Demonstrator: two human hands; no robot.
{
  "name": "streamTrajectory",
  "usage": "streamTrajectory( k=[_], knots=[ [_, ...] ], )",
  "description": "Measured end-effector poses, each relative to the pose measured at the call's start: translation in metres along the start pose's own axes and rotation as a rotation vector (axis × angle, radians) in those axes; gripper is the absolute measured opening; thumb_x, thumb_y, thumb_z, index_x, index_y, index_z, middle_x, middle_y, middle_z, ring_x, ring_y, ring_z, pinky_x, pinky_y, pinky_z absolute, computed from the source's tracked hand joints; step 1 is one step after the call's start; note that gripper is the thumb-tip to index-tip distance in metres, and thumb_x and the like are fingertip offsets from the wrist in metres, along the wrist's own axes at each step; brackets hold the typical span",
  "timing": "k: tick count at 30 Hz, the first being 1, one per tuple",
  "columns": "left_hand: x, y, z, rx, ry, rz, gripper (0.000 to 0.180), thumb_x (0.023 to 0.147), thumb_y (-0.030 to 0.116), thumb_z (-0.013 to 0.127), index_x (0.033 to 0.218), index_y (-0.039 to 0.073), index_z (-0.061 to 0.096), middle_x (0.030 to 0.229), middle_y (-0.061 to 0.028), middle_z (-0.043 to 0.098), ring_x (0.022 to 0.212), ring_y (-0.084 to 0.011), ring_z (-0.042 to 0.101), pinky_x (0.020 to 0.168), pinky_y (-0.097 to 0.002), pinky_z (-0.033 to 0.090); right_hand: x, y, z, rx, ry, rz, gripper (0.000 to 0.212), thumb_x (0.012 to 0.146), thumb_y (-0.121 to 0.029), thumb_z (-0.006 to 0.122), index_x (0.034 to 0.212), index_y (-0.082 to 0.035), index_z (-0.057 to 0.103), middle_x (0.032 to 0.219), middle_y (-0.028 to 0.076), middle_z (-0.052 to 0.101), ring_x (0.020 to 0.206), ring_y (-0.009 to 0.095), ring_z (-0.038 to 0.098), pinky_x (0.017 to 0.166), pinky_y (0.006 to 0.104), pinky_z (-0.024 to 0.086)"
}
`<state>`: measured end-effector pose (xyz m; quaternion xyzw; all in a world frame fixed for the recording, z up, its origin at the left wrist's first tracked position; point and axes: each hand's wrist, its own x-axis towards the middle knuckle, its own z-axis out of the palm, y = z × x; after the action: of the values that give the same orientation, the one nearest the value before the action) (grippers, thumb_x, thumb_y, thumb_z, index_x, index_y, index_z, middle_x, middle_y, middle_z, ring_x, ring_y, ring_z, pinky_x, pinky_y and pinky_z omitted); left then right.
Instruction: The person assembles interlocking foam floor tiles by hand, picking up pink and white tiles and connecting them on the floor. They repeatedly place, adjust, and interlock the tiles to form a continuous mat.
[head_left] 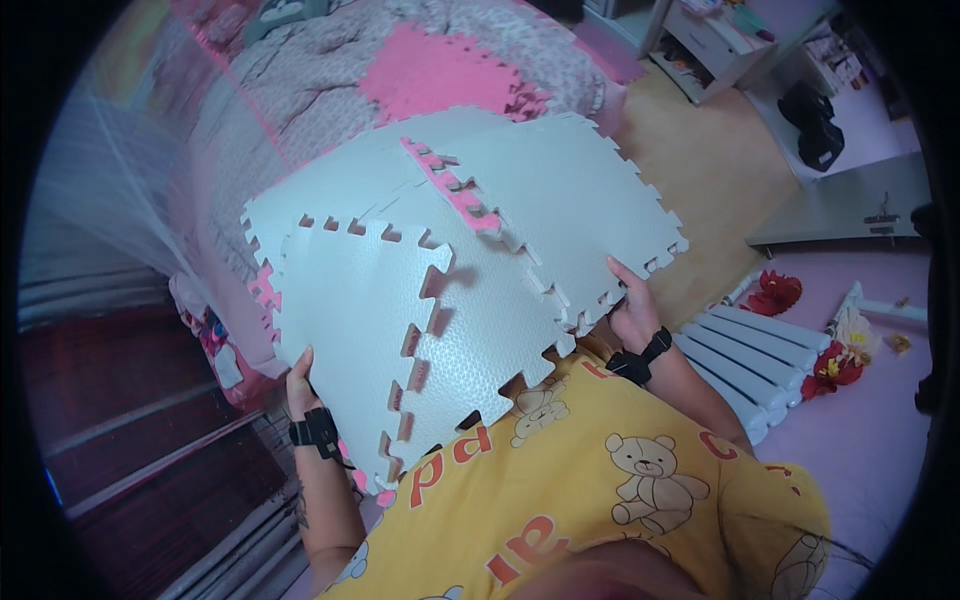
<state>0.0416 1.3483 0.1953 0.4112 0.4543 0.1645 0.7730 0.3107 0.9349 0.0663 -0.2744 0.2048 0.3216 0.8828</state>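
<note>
Several pale grey-white foam floor mats with jigsaw edges lie overlapping in front of my body. My left hand (301,388) is closed on the outer edge of the left foam mat (345,300), thumb on top. On the other side, my right hand (632,312) grips the near edge of the right foam mat (590,190), its thumb also on top. The undersides of both mats hide my other fingers. A narrow pink toothed strip (452,190) stands up between the mats. More pink shows under the left side.
Beyond the mats is a bed with a patterned grey cover (300,100) and a pink foam mat (440,75). Netting (120,190) hangs at the left. At the right are a white radiator (745,360), red artificial flowers (835,368) and an open drawer cabinet (705,45).
</note>
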Motion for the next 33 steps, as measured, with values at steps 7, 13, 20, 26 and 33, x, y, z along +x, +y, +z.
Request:
streamTrajectory(
  k=[7,13,20,26,33],
  knots=[
    [-0.003,0.021,-0.017,-0.077,0.020,-0.102,0.036,0.087,0.019,0.061,0.118,0.000,0.054,0.105,-0.0125,0.065,0.091,-0.0262,0.064,0.080,-0.0381,0.055,-0.013,0.022,0.041,0.020,0.035,-0.100,0.039,0.086,-0.013,0.063,0.121,-0.001,0.050,0.114,0.010,0.058,0.105,0.023,0.056,0.094,0.0350,0.045],
    [-0.020,0.014,0.001,0.027,-0.093,-0.027,0.039,0.087,0.019,0.062,0.120,0.000,0.054,0.111,-0.0120,0.063,0.097,-0.0246,0.063,0.084,-0.0364,0.053,-0.095,-0.015,0.070,-0.006,0.034,-0.379,0.035,0.084,-0.010,0.066,0.116,-0.002,0.054,0.110,0.008,0.059,0.098,0.021,0.057,0.086,0.0354,0.046],
    [-0.046,0.011,0.023,0.036,-0.031,-0.133,0.034,0.091,0.025,0.056,0.117,0.002,0.058,0.106,-0.0091,0.066,0.090,-0.0226,0.064,0.078,-0.0344,0.053,-0.140,-0.060,0.098,-0.077,0.068,-0.422,0.037,0.081,-0.010,0.068,0.115,-0.003,0.055,0.110,0.006,0.058,0.099,0.020,0.056,0.082,0.0356,0.047],
    [-0.036,-0.003,0.031,-0.015,-0.107,-0.247,0.038,0.090,0.029,0.056,0.117,0.003,0.058,0.106,-0.0092,0.066,0.090,-0.0237,0.064,0.079,-0.0372,0.053,-0.134,-0.081,0.102,-0.195,0.122,-0.352,0.043,0.082,-0.012,0.069,0.121,-0.005,0.052,0.115,0.006,0.057,0.107,0.020,0.054,0.093,0.0357,0.043],
    [-0.014,-0.025,0.017,0.058,-0.385,-0.169,0.040,0.091,0.030,0.056,0.122,0.004,0.055,0.113,-0.0097,0.064,0.095,-0.0245,0.063,0.083,-0.0384,0.052,-0.171,-0.074,0.109,-0.157,0.003,-0.607,0.037,0.080,-0.012,0.070,0.113,0.000,0.057,0.110,0.007,0.059,0.099,0.019,0.056,0.087,0.0325,0.044]
  ],
)
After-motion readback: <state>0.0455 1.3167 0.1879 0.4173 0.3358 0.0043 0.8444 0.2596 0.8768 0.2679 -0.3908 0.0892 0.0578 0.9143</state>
